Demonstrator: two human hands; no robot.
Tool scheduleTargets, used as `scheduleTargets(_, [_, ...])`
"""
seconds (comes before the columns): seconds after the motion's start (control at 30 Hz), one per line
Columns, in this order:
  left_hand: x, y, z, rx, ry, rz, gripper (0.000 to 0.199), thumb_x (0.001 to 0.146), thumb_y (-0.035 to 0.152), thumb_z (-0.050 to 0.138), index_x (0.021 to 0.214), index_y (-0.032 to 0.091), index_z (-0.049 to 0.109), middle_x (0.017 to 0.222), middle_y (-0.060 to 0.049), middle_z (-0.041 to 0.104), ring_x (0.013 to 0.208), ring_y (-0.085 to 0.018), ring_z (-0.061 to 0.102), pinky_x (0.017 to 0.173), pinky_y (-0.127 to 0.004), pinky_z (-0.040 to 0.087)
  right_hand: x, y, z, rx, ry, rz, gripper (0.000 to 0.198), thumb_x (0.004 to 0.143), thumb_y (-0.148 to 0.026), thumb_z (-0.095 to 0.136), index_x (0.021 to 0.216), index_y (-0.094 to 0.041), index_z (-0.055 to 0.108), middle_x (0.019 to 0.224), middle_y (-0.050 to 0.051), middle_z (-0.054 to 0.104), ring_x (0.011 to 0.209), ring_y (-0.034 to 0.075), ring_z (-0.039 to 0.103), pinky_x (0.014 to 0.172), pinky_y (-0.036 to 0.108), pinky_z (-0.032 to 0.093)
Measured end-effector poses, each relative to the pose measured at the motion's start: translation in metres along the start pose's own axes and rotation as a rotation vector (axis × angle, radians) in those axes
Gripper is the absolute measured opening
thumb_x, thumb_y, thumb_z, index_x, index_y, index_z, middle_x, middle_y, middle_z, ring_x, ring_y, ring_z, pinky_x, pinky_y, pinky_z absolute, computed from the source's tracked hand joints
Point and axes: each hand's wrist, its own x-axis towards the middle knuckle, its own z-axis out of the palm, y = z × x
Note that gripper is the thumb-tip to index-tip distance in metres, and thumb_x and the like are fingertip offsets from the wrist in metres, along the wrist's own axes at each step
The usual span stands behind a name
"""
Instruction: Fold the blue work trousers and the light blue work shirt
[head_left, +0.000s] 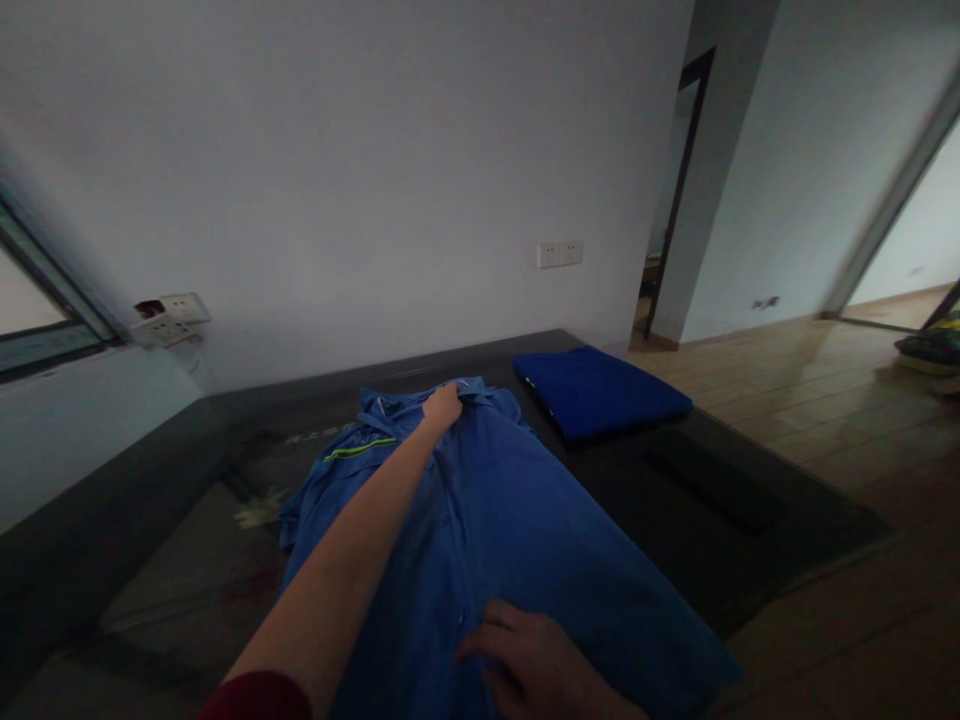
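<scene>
Has a blue shirt laid on the dark tabletop, front side up, with the collar toward the wall and the lower part toward the camera, going partly out of view. Holds the collar with the left hand: closed, with fingers bent over the cloth near the neck opening, and with the forearm stretched above the left half of the shirt. Has the right hand much lower, beside the button placket, with fingers half bent and a little apart. Cannot tell, in this dim light, between a real pinch of cloth there and only a light touch.

Judging by this pose, is most probably at the step of straightening the shirt: fixing the top by the collar and arranging the front below. Can see many wrinkles in the left half, around the yellow-green stripe, against a smoother right half.

For the next move, would need to hold the collar steady, draw the placket straight with the right hand, then flatten the left half outward. Should avoid pulling too strongly from below, for fear of dragging the collar crooked.

Can notice also a folded dark blue cloth, to the right of the shirt and apart from it, and near this cloth a flat black object, too dark for naming surely.
</scene>
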Motion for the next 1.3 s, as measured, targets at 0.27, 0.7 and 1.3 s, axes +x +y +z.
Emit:
scheduleTargets(0.27, [0.005, -0.035, -0.008, -0.045, -0.071, 0.007, 0.042, 0.088, 0.021, 0.044, 0.129, 0.019, 0.048, 0.116, -0.009, 0.065, 0.103, -0.021, 0.062, 0.093, -0.032, 0.047, 0.0, -0.012, -0.001, 0.092, -0.131, -0.034, 0.045, 0.077, -0.012, 0.055, 0.119, -0.027, 0.06, 0.114, 0.005, 0.058, 0.097, 0.017, 0.058, 0.082, 0.025, 0.045])
scheduleTargets(0.7, [-0.084, -0.041, -0.002, 0.036, 0.071, 0.268, 0.061, 0.084, 0.028, 0.053, 0.141, 0.025, 0.032, 0.144, -0.012, 0.035, 0.132, -0.03, 0.035, 0.104, -0.045, 0.036, 0.056, 0.107, -0.16, -0.165, 0.38, 0.219, 0.033, 0.083, -0.02, 0.055, 0.115, -0.013, 0.06, 0.093, 0.008, 0.065, 0.077, 0.016, 0.06, 0.073, 0.028, 0.046])
scheduleTargets(1.3, [-0.206, -0.031, 0.0, 0.027, -0.367, 0.79, 0.055, 0.092, 0.053, 0.034, 0.144, 0.037, 0.025, 0.154, -0.005, 0.021, 0.141, -0.03, 0.014, 0.11, -0.062, 0.011, 0.192, 0.153, -0.218, -0.612, 0.594, 0.638, 0.026, 0.084, -0.011, 0.049, 0.099, -0.012, 0.07, 0.107, 0.021, 0.066, 0.105, 0.029, 0.061, 0.086, 0.038, 0.044])
